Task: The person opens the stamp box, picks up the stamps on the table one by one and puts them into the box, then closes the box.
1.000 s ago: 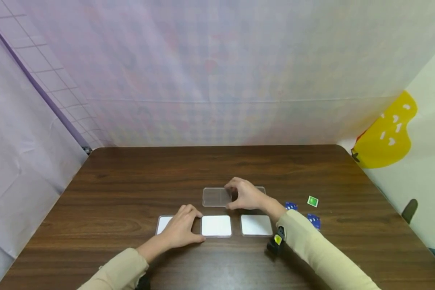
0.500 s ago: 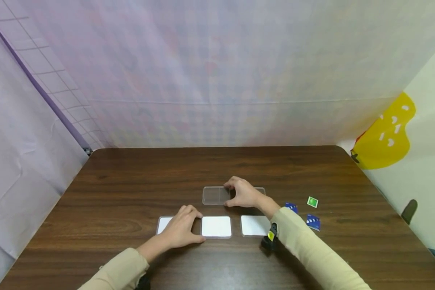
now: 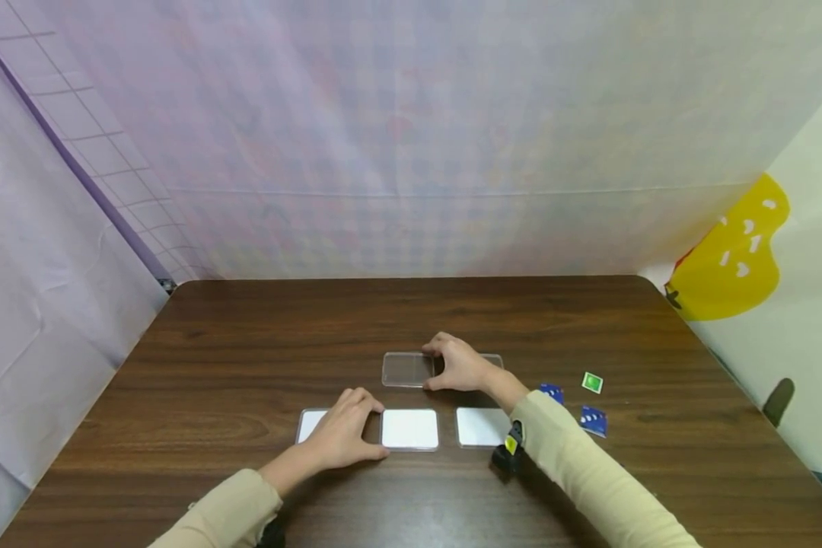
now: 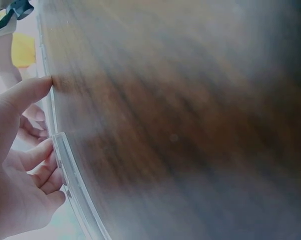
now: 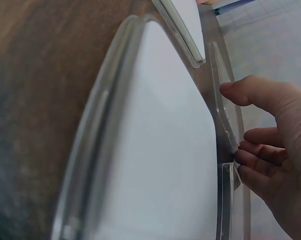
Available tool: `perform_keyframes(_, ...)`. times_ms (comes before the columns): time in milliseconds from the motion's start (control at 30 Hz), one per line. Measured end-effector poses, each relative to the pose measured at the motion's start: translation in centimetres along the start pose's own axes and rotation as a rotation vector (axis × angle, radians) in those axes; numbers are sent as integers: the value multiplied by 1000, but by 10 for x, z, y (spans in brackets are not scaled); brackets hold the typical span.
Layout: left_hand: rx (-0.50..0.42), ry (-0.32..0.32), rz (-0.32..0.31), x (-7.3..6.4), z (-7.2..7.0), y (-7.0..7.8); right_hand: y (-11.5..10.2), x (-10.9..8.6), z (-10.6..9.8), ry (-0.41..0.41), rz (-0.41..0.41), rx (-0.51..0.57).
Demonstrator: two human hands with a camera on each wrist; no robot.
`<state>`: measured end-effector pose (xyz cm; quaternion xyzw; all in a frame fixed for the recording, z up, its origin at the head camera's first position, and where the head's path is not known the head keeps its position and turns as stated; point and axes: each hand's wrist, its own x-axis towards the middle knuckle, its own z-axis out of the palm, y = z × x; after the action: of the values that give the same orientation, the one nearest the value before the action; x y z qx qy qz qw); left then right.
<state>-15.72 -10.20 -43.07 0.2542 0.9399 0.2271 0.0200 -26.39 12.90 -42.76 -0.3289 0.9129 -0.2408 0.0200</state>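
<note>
Three flat clear boxes with white faces lie in a row in the head view. Left hand [image 3: 342, 432] covers part of the left box [image 3: 311, 423], with thumb and fingertips at the near and far edges of the middle box [image 3: 409, 429], gripping its left end. Behind the row, right hand [image 3: 460, 367] holds a transparent plastic lid [image 3: 407, 369] by its right end, thumb on the near edge and fingers on the far one. Another transparent lid [image 3: 493, 359] is mostly hidden behind this hand. The right box [image 3: 481, 426] lies partly under the right wrist in that view.
To the right of the right forearm lie two blue printed pieces [image 3: 594, 420] and a small green-and-white square [image 3: 592, 382]. The brown wooden table [image 3: 246, 327] meets a pale patterned sheet [image 3: 397, 152] at the back.
Between the first two frames the right hand and lid shift slightly away from the body and the right forearm swings left. Since then both hands stay in place.
</note>
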Motion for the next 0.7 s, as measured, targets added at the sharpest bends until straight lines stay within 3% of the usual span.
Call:
perform_keyframes(200,0,-2,3,-1,-1,-1,-3,-3,-3,25,4,13)
perform_keyframes(367,-24,-4,2,-6,-10,-6,-16,-11,-6,24,-19,71)
perform_keyframes(700,14,100,-5,-31,-36,-32,-54,-28,2,29,-124,120)
